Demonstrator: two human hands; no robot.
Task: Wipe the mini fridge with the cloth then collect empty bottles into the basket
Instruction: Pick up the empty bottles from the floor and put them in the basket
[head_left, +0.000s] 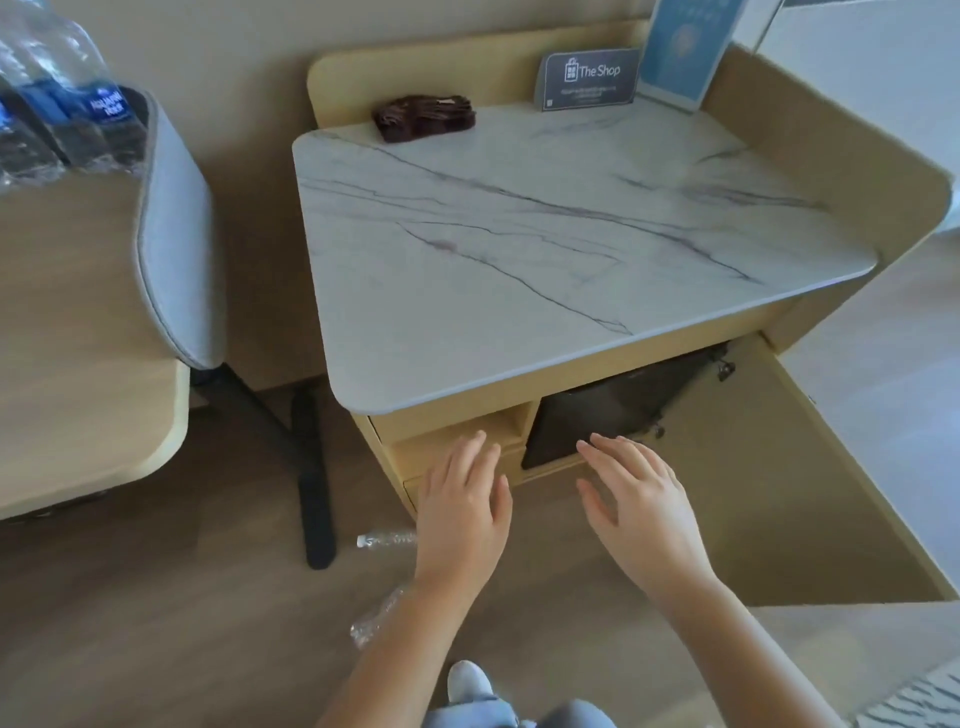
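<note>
A black mini fridge (613, 410) sits inside the wooden cabinet under the marble top (519, 234), and the cabinet door (769, 493) hangs open to the right. A dark brown cloth (423, 117) lies folded at the back left of the top. Two clear empty bottles lie on the floor: one (384, 539) just left of my left hand, another, crumpled (374, 621), by my left forearm. My left hand (465, 509) hovers with fingers straight in front of the cabinet's small shelf. My right hand (641, 504) hovers the same way before the fridge. Both hold nothing. No basket is in view.
A grey chair (171, 234) stands to the left at a wooden desk (78, 364) that carries a wrapped pack of water bottles (57, 98). A "The Shop" card (589, 78) and a blue sign (680, 47) stand at the back of the top. A patterned rug (914, 701) lies lower right.
</note>
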